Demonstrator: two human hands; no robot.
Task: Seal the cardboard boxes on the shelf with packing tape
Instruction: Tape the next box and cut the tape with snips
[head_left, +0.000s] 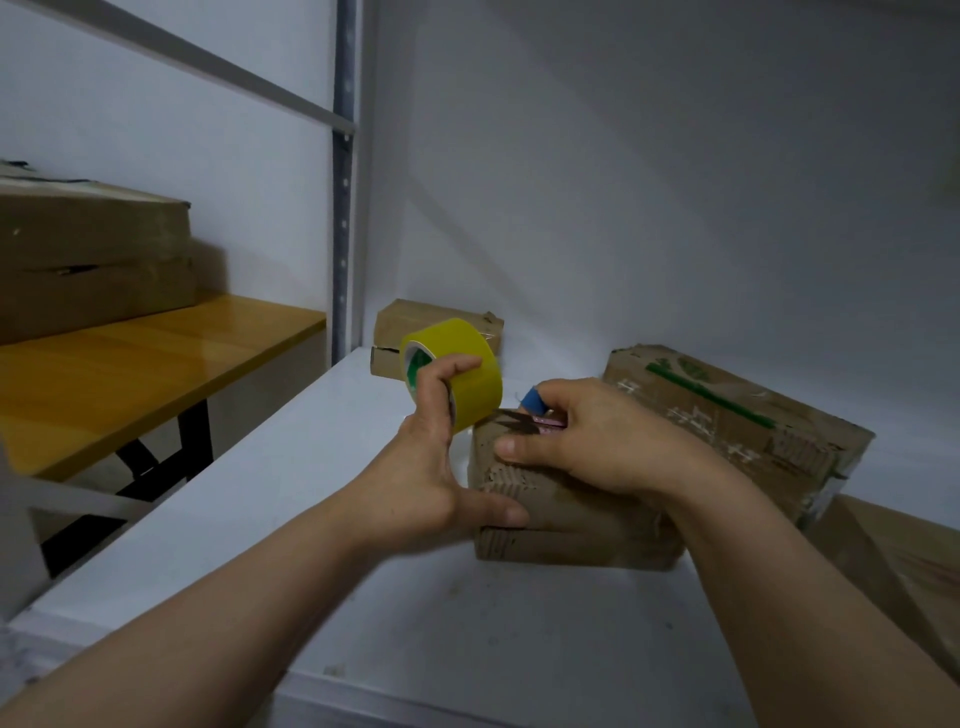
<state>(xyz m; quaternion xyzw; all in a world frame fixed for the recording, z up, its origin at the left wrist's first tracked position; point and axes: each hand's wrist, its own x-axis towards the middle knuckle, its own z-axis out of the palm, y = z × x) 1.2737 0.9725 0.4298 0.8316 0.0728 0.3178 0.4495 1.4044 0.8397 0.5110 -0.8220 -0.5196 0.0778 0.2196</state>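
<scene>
Left hand (431, 462) grips a yellow tape roll (457, 371); right hand (587, 441) holds what look like scissors (524, 418) above a worn cardboard box (566, 525).

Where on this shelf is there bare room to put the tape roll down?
Bare shelf lies left of the middle box, back to the small box by the post, and in front toward the near edge. The right is crowded with the printed box and a corner box.

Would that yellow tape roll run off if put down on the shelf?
Likely on its edge: the tape roll is a smooth ring, the shelf flat. Laid on its side it should stay. It seems light; the left hand alone holds it up.
</scene>
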